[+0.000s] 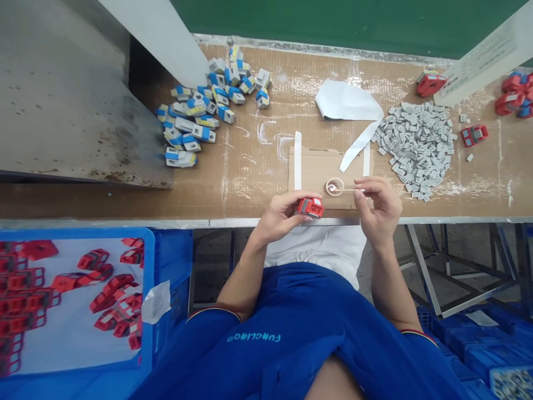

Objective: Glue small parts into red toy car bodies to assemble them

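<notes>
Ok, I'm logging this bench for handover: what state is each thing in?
left hand: shut on red car.
right hand: pinching thin stick.
thin stick: tip at small round dish.
blue-and-white parts: loose heap on the bench.
grey parts: loose heap.
blue crate: open, red pieces inside.

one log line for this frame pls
left hand: holds red part | right hand: holds thin stick, tip in small round dish | bench: grey pieces pile, blue-white parts pile
</notes>
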`<state>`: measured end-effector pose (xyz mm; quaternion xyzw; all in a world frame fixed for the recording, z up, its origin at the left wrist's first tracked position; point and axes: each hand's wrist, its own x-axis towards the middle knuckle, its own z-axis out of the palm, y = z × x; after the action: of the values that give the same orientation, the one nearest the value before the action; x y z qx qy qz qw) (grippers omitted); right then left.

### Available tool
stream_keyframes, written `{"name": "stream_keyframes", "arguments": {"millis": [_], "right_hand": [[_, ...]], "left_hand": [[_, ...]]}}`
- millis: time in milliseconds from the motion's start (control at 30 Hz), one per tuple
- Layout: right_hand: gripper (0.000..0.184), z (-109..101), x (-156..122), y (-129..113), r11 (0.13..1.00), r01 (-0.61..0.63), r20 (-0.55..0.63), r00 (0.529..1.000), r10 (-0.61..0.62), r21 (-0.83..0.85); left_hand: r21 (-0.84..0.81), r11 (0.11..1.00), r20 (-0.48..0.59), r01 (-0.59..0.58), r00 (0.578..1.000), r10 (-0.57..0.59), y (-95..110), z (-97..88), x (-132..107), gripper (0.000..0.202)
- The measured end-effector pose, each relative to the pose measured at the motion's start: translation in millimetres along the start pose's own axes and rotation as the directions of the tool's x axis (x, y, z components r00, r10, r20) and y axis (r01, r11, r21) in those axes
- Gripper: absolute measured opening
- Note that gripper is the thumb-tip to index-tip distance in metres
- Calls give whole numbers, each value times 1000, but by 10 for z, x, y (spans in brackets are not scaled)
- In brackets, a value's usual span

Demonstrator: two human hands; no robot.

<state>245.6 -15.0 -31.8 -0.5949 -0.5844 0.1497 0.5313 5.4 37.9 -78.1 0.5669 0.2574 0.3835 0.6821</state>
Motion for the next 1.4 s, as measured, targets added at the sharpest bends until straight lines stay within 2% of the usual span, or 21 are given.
{"name": "stream_keyframes", "arguments": {"millis": [167, 367, 467, 533, 600, 700, 767, 800, 867, 933, 1033, 1133, 1200, 1300, 1333, 1400], "right_hand": [[9, 93, 6, 45, 994, 32, 48, 998, -27, -102], [9, 113, 2, 121, 993, 21, 108, 994, -9, -112], [30, 61, -48, 108, 986, 15, 47, 999, -8, -165], [36, 0, -72, 16, 974, 58, -55, 996, -72, -219], [31, -61, -51, -148, 964, 132, -97, 983, -158, -232], [20, -48, 116, -461, 953, 249, 92, 967, -236, -174], [14, 124, 323, -638, 954, 271, 230, 944, -236, -132], [11, 276, 447, -700, 957, 264, 284, 933, -222, -119], [11, 699, 706, -755, 971, 222, 386, 907, -172, -90], [16, 1217, 946, -740, 972, 184, 496, 864, -89, -146], [37, 1940, 1211, -687, 946, 177, 584, 812, 15, -271], [44, 2378, 1363, -674, 910, 192, 627, 773, 90, -368], [36, 2490, 1423, -664, 894, 185, 629, 767, 128, -408], [24, 2441, 1445, -601, 910, 137, 606, 782, 144, -392], [18, 2374, 1426, -573, 939, 79, 590, 795, 143, -335], [15, 2172, 1337, -533, 991, -108, 588, 797, 135, -80]], "left_hand": [[-47, 998, 16, -36, 999, 37, -7, -5, 4, 48], [-84, 993, 14, -80, 997, 82, -24, 1, 8, 47], [-102, 994, -3, -42, 999, 42, -16, 11, -15, 45], [-136, 991, -30, -10, 1000, 6, 6, 2, -56, 47], [-178, 984, -64, 3, 998, -14, 35, -41, -122, 48], [-197, 980, -168, -8, 985, -26, 80, -183, -263, 50], [-182, 983, -254, -10, 967, -37, 106, -310, -369, 51], [-176, 984, -285, -11, 958, -40, 118, -375, -420, 52], [-176, 984, -322, -19, 946, -40, 145, -492, -510, 54], [-185, 982, -351, -41, 936, -27, 184, -585, -578, 55], [-190, 978, -389, -84, 921, 3, 278, -679, -647, 54], [-173, 977, -415, -124, 909, 42, 397, -741, -706, 51], [-147, 977, -435, -152, 897, 75, 462, -773, -748, 52], [-115, 977, -464, -181, 879, 108, 504, -804, -808, 54], [-108, 977, -474, -185, 873, 113, 505, -807, -821, 56], [-94, 977, -496, -193, 860, 123, 499, -796, -827, 57]]}}
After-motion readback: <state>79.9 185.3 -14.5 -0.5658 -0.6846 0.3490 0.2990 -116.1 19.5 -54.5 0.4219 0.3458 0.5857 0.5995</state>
